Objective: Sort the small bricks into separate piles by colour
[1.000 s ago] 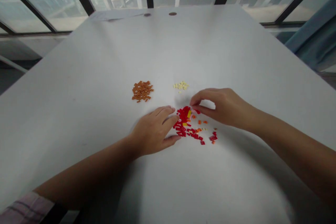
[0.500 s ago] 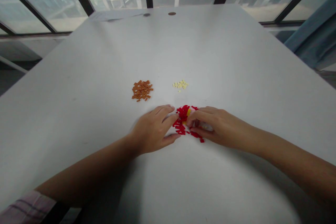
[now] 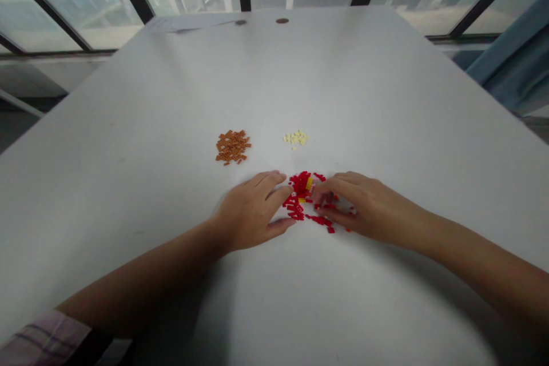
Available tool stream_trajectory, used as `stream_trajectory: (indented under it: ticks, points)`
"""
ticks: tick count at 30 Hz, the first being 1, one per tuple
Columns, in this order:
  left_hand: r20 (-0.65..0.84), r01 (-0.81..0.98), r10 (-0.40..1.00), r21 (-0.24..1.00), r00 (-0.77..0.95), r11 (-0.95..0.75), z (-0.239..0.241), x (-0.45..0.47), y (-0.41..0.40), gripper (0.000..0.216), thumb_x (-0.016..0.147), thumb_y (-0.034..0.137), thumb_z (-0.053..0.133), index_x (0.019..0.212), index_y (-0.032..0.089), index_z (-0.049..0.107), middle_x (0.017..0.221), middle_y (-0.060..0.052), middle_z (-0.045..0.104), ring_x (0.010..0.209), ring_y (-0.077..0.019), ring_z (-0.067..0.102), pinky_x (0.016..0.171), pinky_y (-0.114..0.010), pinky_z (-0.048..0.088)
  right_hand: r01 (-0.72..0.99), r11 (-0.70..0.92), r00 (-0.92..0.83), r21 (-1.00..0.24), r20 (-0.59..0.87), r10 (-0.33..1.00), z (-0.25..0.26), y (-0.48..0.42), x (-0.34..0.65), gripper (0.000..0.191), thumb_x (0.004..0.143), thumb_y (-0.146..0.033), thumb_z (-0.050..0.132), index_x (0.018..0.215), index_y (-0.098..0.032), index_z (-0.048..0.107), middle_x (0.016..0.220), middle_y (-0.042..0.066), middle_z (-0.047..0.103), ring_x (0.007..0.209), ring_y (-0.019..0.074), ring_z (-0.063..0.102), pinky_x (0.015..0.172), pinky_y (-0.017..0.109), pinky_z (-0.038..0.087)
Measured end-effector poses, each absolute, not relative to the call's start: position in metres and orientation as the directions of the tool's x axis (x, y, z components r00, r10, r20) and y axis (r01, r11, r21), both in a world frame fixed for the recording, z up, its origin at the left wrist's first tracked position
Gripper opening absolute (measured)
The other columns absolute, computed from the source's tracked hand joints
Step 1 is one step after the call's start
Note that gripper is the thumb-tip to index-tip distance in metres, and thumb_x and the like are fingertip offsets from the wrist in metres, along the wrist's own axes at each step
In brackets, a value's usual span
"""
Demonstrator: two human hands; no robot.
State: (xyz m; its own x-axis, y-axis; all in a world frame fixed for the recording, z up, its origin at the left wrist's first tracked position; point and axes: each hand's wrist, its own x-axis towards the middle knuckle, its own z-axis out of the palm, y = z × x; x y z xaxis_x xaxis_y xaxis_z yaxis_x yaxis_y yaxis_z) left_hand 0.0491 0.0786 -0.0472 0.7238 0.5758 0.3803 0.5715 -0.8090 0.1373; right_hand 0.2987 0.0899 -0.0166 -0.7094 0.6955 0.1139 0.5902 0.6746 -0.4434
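Note:
A loose heap of small red building-block pieces (image 3: pixel 301 184) lies on the white table between my hands, with a few yellow pieces (image 3: pixel 309 183) mixed in. At its left edge rests my left hand (image 3: pixel 256 206), fingers spread and thumb apart, the fingertips touching or nearly touching the pieces. My right hand (image 3: pixel 354 201) curves over the right side of the heap, its thumb and fingers apart. Red pieces show in the gap under it, and more lie below the thumb. I cannot make out any piece gripped in it; part of the heap is hidden.
A pile of orange-brown pieces (image 3: pixel 232 147) sits beyond my left hand. Small pale yellow pieces (image 3: pixel 295 137) are scattered past the red heap. Two round discs (image 3: pixel 282 21) show near the table's far edge by the windows, and a blue curtain (image 3: pixel 510 63) hangs at the right.
My right hand has shifted slightly right, and more red pieces now show beneath and around it. My left hand stays in place.

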Motion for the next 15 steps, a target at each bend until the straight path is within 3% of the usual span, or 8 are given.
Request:
stream_trajectory:
  ticks: [15]
  points:
    - [0.396, 0.566, 0.567, 0.133, 0.722, -0.814, -0.0475, 0.0496, 0.0789, 0.043, 0.094, 0.044, 0.052, 0.115, 0.008, 0.061, 0.121, -0.022, 0.064, 0.116, -0.0309, 0.060, 0.098, -0.046, 0.053, 0.497, 0.742, -0.736, -0.451, 0.235, 0.635, -0.0229, 0.0886, 0.3003, 0.009, 0.092, -0.019, 0.052, 0.092, -0.021, 0.061, 0.082, 0.004, 0.070, 0.074, 0.0166, 0.064, 0.066, 0.029, 0.049]
